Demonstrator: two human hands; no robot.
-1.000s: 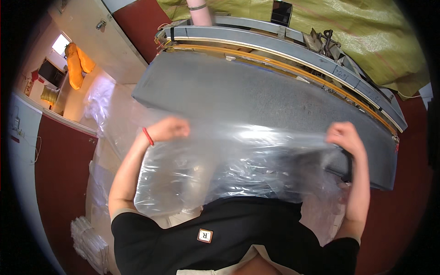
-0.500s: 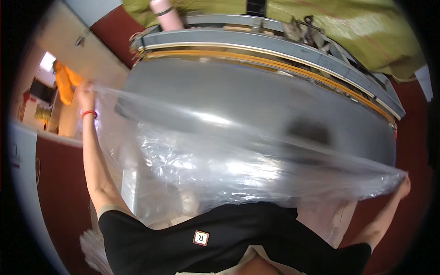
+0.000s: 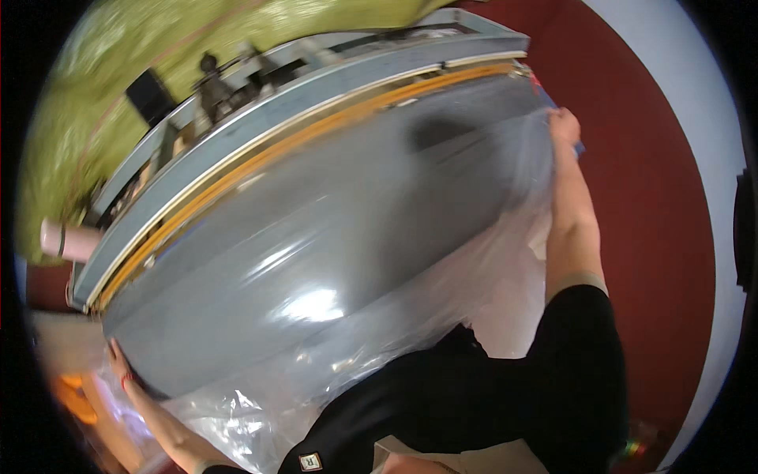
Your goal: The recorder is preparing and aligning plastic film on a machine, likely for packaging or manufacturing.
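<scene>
A wide sheet of clear plastic film (image 3: 312, 367) stretches across a long grey tabletop (image 3: 379, 182) and hangs down in wrinkles along its near side. At the tabletop's far right corner, my right hand (image 3: 564, 126) is closed on the film's edge, with the arm reaching well forward. My left hand (image 3: 118, 363), a red band on its wrist, is at the tabletop's left end and is small and somewhat blurred. Its fingers appear closed on the film there. Bright glare lies on the film over the middle of the tabletop.
A grey metal rail (image 3: 260, 118) with an orange strip (image 3: 316, 130) runs along the tabletop's far side. Metal fittings (image 3: 213, 87) sit behind it. A pink bottle (image 3: 71, 241) rests at the left end. Green woven sacking (image 3: 158, 39) lies beyond; red floor (image 3: 639, 237) is on the right.
My view has turned to the right. My right hand has carried its end of the film forward to the far right corner. The film now covers more of the tabletop and lies flatter.
</scene>
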